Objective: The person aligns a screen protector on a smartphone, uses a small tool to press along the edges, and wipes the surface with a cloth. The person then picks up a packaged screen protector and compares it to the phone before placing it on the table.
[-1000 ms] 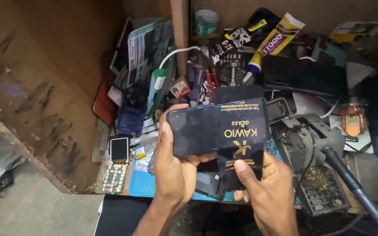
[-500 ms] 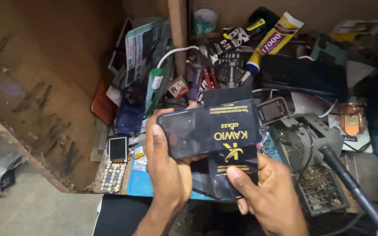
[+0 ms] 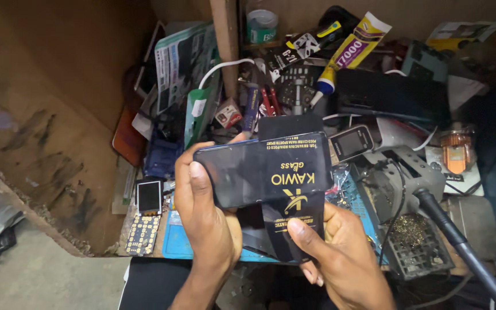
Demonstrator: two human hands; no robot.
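My left hand (image 3: 208,224) grips a dark smartphone (image 3: 233,172) by its left end, screen up and held level above the bench. My right hand (image 3: 340,258) holds a black flat packet with gold print (image 3: 294,189) from below, thumb on its face. The packet lies across the right half of the phone and hangs down past its lower edge. Both hands hover over a blue work mat (image 3: 179,241).
The bench is crowded: a small keypad phone with a bare screen (image 3: 147,215) at the left, a second small phone (image 3: 351,142), a yellow glue tube (image 3: 348,49), a black box (image 3: 391,95), a white cable (image 3: 219,69), a brass-wool tip cleaner (image 3: 411,235), a black hose (image 3: 460,247). A brown wooden wall (image 3: 47,115) stands left.
Both hands have held on throughout. The packet has shifted slightly across the phone, and my right thumb has slid up onto its lower face.
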